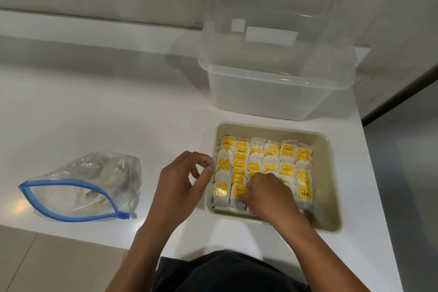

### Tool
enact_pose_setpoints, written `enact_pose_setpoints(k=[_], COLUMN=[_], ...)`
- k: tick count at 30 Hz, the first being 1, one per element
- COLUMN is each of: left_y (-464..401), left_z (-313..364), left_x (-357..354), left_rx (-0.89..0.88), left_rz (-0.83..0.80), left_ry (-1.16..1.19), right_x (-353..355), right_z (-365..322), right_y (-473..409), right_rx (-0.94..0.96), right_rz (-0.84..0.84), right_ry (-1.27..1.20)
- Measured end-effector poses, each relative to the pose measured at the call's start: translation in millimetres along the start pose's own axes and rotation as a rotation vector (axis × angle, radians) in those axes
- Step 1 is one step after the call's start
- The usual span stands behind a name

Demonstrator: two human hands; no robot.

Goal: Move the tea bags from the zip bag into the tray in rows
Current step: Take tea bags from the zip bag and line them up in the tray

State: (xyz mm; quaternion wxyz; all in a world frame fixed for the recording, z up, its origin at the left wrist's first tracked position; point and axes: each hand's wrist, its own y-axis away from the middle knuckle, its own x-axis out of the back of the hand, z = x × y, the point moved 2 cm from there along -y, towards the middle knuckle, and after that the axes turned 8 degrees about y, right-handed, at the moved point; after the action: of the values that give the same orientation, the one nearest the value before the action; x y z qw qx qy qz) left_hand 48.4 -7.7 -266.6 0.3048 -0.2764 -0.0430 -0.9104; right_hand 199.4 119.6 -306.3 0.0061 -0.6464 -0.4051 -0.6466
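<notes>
White paper tea bags with yellow tags, packed in tidy rows across the beige square plastic tray; right hand curled down among them, apparently seating one; left hand hovering loosely curled, holding nothing; more waiting in the clear blue-zipped bag well left

Beige tray: yellow-tagged tea bags in overlapping rows. Clear blue-zip zip bag flat, open, well left, few bags inside.
</notes>
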Motion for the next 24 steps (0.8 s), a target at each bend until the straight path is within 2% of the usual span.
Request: enact_pose_setpoints(k=[6, 16, 20, 24], left_y=[5, 28, 37, 54], left_z=[1, 7, 12, 11], left_x=[2, 16, 40, 82], left_rx=[0.007, 0.012, 0.000, -0.015], left_rz=[0.002, 0.034, 0.041, 0.085], left_ry=[0.006, -0.002, 0.021, 0.043], right_x=[3, 42, 60, 59], right_z=[-3, 4, -37, -103], right_y=[2, 40, 66, 81], right_rx=[0.021, 0.052, 0.212, 0.373], right_rz=[0.017, 0.199, 0.295, 0.238], right_ry=[0.006, -0.178, -0.359, -0.498])
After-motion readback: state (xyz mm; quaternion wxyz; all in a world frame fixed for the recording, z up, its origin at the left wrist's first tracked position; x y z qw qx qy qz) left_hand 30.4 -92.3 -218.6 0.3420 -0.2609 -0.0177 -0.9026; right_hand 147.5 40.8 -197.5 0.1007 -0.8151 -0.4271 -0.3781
